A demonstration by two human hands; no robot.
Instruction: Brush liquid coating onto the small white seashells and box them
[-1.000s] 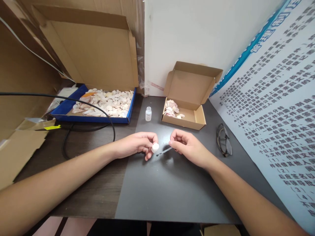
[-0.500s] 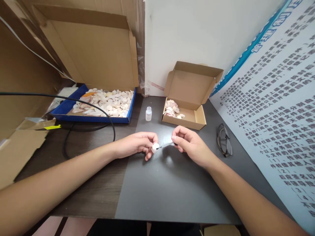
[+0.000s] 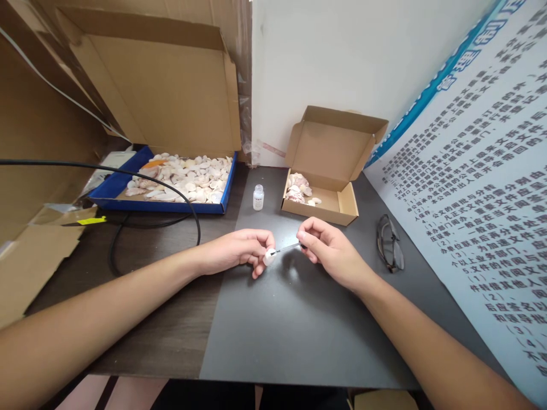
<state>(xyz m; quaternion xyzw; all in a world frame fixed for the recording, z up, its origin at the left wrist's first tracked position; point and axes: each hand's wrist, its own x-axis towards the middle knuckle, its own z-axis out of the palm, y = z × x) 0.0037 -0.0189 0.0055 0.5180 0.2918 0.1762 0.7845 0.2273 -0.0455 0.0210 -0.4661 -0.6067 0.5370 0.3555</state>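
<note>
Between the thumb and fingers of my left hand [image 3: 243, 250] is a small white seashell [image 3: 269, 258]. My right hand [image 3: 322, 242] pinches a thin brush [image 3: 288, 247] by its dark end; most of that end is hidden by the fingers. The brush's dark tip touches the upper part of the shell. Behind both hands a small glass bottle [image 3: 258, 199] with a white label stands upright and uncapped, holding whitish contents. To its right, an open cardboard box [image 3: 320, 214] holds several larger brownish shells [image 3: 296, 187] and a few small pale ones.
At the back left, a blue-sided open box [image 3: 162, 206] is full of white shells. A black cable [image 3: 171, 185] loops in front of it. Folded glasses [image 3: 388, 245] lie at the right, beside a printed poster [image 3: 470, 171]. Flat cardboard [image 3: 34, 262] lies on the left.
The brush tip has shifted slightly upward on the shell, and my right hand has risen a little with it. My left hand is almost unmoved.
</note>
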